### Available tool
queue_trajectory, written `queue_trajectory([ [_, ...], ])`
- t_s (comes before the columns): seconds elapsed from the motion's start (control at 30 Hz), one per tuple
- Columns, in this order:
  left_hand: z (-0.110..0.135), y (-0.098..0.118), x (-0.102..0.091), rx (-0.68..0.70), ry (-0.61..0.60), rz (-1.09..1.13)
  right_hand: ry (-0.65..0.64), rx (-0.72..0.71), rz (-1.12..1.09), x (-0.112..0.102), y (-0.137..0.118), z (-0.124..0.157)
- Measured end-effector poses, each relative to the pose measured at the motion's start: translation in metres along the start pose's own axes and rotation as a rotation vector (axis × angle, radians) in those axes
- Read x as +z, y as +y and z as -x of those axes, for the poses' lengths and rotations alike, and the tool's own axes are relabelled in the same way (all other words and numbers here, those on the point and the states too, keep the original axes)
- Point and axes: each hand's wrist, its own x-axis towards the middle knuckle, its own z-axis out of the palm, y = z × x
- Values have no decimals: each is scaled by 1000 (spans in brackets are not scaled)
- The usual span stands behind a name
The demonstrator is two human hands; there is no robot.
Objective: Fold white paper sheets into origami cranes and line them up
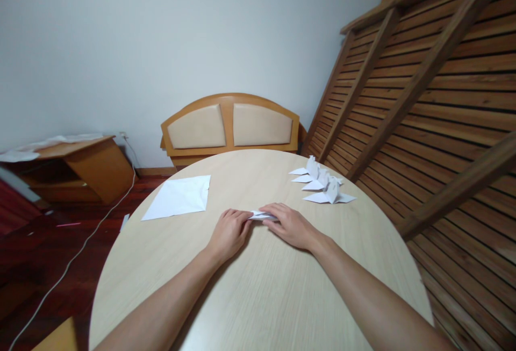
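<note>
A narrow piece of folded white paper (260, 215) lies at the middle of the round table (258, 297), between my two hands. My left hand (230, 233) grips its left end, fingers together. On the other end, my right hand (291, 226) has its fingers bent over the paper and the thumb along the near edge. Parts of the paper are hidden under the fingers. Several folded white paper birds (322, 183) stand in a row beyond my right hand. To the far left rests a flat stack of white paper (177, 198).
Behind the table stands a wooden headboard (229, 125) with cream panels. A slatted wooden frame (423, 109) leans along the right side. At the left are a low wooden cabinet (88, 171) and a white cable (86, 241) on the dark red floor.
</note>
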Motion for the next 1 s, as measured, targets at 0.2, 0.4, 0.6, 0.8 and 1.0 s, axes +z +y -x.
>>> queue_trajectory([
  [0.2,0,3,-1,26,-22,34,-54,-13,30,5,5,0],
  [0.4,1,6,-5,-48,-43,15,-11,39,21,3,7,0],
  [0.6,2,8,-8,-84,-24,29,-78,10,-41,-8,-3,0],
  [0.8,3,12,-12,-82,-6,32,-79,98,-104,-9,-1,1],
  [1.0,3,11,-12,-102,7,-7,-91,169,-275,-11,-4,1],
])
